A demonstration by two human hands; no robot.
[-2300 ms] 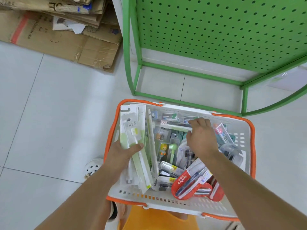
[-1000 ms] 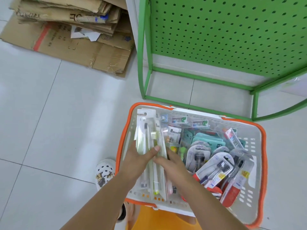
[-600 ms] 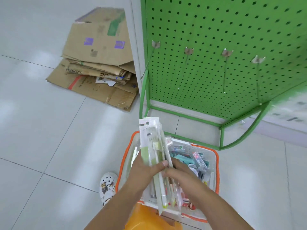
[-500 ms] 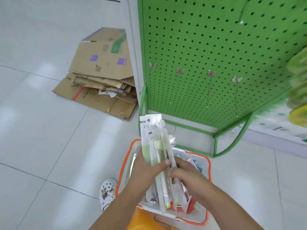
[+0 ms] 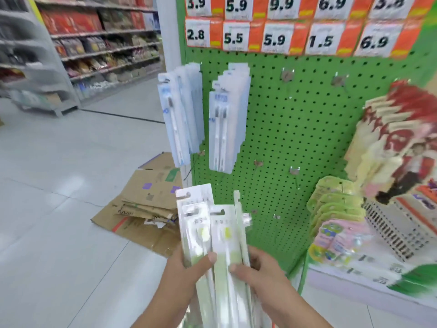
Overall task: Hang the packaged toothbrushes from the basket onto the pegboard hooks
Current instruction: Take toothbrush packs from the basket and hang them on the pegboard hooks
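I hold a fanned stack of white-and-green toothbrush packs (image 5: 208, 230) upright in front of the green pegboard (image 5: 295, 143). My left hand (image 5: 186, 263) grips the stack from the left with the thumb across its front. My right hand (image 5: 257, 268) pinches the right-hand packs from the other side. Two hooks at the upper left carry blue-and-white toothbrush packs (image 5: 227, 129). Several bare hooks (image 5: 294, 171) stick out of the board to the right and below. The basket is hidden below my arms.
Price tags (image 5: 274, 39) run along the pegboard's top. Red and green packaged goods (image 5: 387, 138) hang on the panel at right above a wire rack (image 5: 387, 230). Flattened cardboard (image 5: 144, 209) lies on the floor at left, with stocked shelves (image 5: 94, 43) beyond.
Both hands lifted the stack of packs out of the basket and up to the pegboard. My view swung up from the floor to the hooks and price tags.
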